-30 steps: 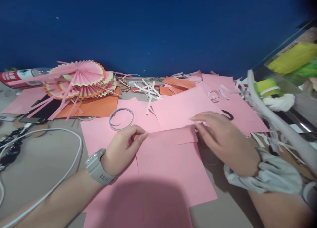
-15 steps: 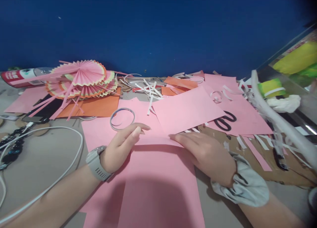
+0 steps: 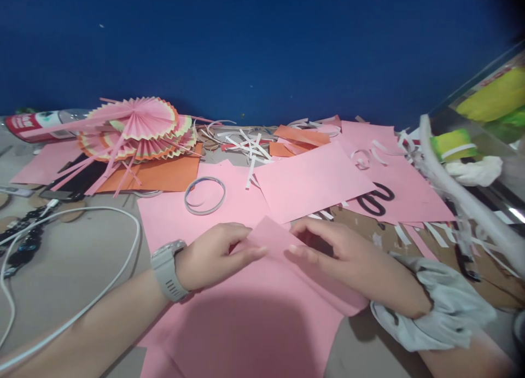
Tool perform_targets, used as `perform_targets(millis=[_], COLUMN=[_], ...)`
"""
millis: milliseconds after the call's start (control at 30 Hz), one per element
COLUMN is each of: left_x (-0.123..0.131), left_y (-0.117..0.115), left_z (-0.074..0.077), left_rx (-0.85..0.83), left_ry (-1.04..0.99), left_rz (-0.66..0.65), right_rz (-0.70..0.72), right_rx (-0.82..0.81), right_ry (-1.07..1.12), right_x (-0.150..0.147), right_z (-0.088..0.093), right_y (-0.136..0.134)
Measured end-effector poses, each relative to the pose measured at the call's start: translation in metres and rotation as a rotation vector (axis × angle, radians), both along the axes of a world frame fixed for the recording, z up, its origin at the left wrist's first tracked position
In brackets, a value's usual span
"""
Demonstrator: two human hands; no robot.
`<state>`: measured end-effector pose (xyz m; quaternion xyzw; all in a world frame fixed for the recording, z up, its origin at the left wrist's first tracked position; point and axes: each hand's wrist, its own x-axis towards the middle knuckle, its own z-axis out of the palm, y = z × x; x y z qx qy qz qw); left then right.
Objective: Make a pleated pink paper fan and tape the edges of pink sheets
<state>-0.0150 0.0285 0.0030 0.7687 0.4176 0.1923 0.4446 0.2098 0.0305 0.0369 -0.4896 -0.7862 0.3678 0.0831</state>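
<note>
Pink sheet (image 3: 266,282) has turned, and one corner points away from me now

A moment ago its far edge ran nearly straight across. My left hand (image 3: 221,252) pinches the sheet, thumb on the near side. My right hand (image 3: 340,252) pinches it too, just across from the left one. It sits over more pink paper (image 3: 162,219) on the counter (image 3: 94,246). I can't feel it from here, so I'd match the edges by eye, hold one side still and press gently. A round shadow (image 3: 241,334) darkens the near part, so slow is best.
</note>
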Motion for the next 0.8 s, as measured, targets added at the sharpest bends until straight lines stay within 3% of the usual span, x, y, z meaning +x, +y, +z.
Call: perform_targets(millis=[100, 233, 433, 600, 800], left_x=[0.004, 0.004, 0.002, -0.001, -0.004], left_y=[0.001, 0.002, 0.003, 0.005, 0.007], left_z=[0.0, -0.001, -0.002, -0.001, 0.002], left_rx=[0.058, 0.01, -0.028, -0.188, -0.251], left_ry=[0.044, 0.043, -0.034, -0.128, -0.215], left_rz=[-0.091, -0.046, -0.089, 0.015, 0.12], right_rz=[0.021, -0.067, -0.097, -0.089, -0.176], right_rx=[0.027, 0.012, -0.204, -0.384, -0.389], right_ry=[0.062, 0.152, 0.344, 0.42, 0.317], right_x=[-0.014, -0.021, -0.014, -0.011, -0.001], right_z=[-0.005, -0.016, -0.027, -0.018, -0.012], right_y=[0.0, 0.002, 0.007, 0.007, 0.007])
